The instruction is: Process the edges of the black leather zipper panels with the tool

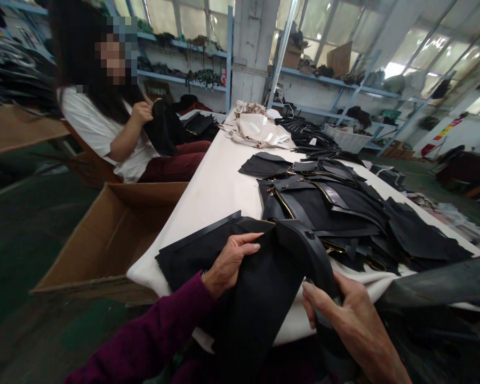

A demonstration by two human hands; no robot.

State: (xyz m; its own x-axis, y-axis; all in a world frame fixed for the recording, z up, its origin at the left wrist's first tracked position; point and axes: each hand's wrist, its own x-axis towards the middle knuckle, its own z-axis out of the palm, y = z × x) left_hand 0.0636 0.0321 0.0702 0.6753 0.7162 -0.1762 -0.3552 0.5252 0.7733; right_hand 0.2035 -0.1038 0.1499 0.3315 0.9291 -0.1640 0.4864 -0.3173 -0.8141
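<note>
A black fabric bag panel [264, 288] hangs over the near edge of the table in front of me. My left hand [234, 258] pinches it near its upper part, thumb on top and fingers closed around the cloth. A smooth, dark leather-like strip [310, 242] curves down along the panel's right side. Around its lower part my right hand [344, 309] is closed, with the thumb toward the panel. Beneath my left hand, another black panel [200, 240] lies flat at the table corner. A bit of gold zipper shows at the top of the held piece.
Black pieces with gold zippers [324, 202] lie piled on the white table [202, 186]. Farther back are beige pieces [260, 130] and black straps [308, 136]. An open cardboard box [100, 234] stands at left, beside a seated person [120, 117] handling black cloth. A grey bar [436, 280] crosses at right.
</note>
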